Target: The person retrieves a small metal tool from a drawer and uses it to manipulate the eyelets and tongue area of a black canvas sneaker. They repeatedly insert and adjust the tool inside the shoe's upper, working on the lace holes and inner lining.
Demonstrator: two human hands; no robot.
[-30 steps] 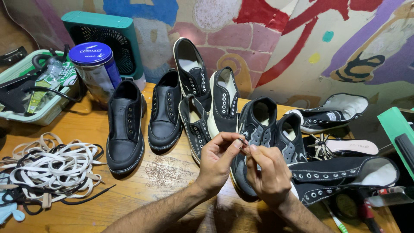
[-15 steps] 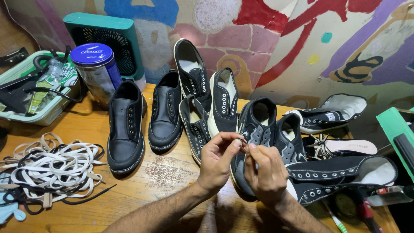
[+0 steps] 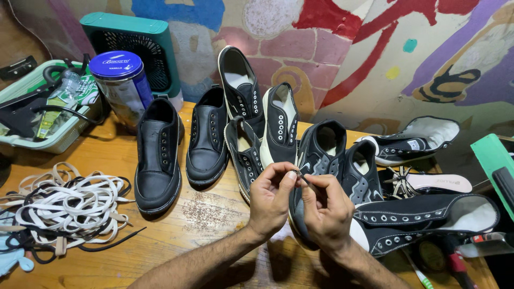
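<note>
hands: left hand (image 3: 273, 200) & right hand (image 3: 325, 214) were both pinched on a thin dark lace tip (image 3: 301, 176), fingertips touching

where: lace tip was held right above the grey-black sneaker (image 3: 316, 160), mid-bench

risk: imo the tip could've slipped out, since it's tiny & only gripped w/ fingertips; the lace pile (image 3: 64, 206) looked tangle-prone too

containers: green basket (image 3: 59, 136) w/ a plastic bottle, cables & a packet; blue-lidded clear jar (image 3: 123, 88), contents unclear
</note>
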